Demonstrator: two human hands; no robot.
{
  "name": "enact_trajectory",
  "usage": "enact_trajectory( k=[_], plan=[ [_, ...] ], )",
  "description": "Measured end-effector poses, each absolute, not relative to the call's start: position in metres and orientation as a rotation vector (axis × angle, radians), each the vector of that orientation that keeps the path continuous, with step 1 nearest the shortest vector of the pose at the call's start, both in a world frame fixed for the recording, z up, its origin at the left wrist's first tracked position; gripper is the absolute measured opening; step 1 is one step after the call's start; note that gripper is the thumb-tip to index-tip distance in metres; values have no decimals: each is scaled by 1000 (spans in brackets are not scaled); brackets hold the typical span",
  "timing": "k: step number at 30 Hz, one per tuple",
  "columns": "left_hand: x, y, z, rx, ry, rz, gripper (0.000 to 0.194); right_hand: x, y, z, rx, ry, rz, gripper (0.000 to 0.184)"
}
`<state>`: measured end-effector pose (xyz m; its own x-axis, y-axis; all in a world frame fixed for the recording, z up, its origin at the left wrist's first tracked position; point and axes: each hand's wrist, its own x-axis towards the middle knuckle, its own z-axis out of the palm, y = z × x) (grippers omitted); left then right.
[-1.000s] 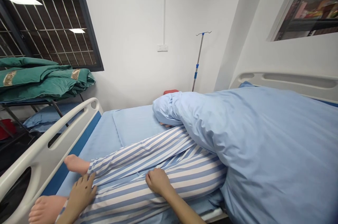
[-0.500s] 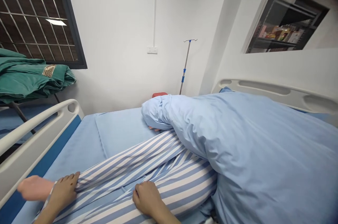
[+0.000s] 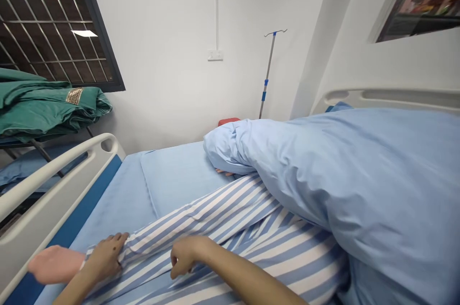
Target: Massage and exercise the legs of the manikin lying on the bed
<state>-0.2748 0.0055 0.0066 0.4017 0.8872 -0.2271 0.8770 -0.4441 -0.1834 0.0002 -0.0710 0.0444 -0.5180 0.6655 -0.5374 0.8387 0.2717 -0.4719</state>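
Note:
A figure in blue-and-white striped trousers [image 3: 215, 209] lies on its back on the bed, with smooth, manikin-like skin at the bare foot [image 3: 57, 264]. My left hand [image 3: 108, 253] is wrapped over the far trouser leg just above the ankle. Over the gap between the two legs, my right hand [image 3: 187, 254] is bent down at the wrist with its fingers curled. No object shows in that curl, though its palm side is partly hidden. A blue quilt [image 3: 305, 161] covers the figure from the thighs up, and a few fingertips [image 3: 224, 172] peek out at its edge.
The bed's footboard [image 3: 89, 170] stands at the left and its headboard [image 3: 395, 96] at the right. Folded green cloths [image 3: 46, 108] lie on a rack beneath the barred window. Behind the bed are an IV pole [image 3: 268, 75] and a red object [image 3: 229, 121].
My right hand has come off the near trouser leg and shifted left between the legs, its wrist bending. My left hand has stayed at the ankle. The view has swung about.

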Motion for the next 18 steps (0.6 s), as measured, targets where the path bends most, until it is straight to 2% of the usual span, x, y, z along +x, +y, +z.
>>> enact_trajectory(
  k=[3, 10, 15, 17, 18],
  plan=[
    [-277, 5, -6, -2735, -1588, 266, 75, 2, -56, 18, 1340, 2065, -1449, 16],
    [-285, 11, -2, -2548, -1744, 555, 75, 16, -53, -7, 1180, 1997, -1698, 16],
    [-280, 24, 53, -2460, -1697, 560, 68, 14, -50, -8, 1161, 1952, -1784, 13],
    [-274, 28, 89, -2425, -1637, 571, 63, 14, -46, -11, 1205, 1887, -1931, 12],
    [-269, 29, 108, -2404, -1612, 580, 60, 14, -44, -12, 1281, 1858, -2042, 18]
  ],
)
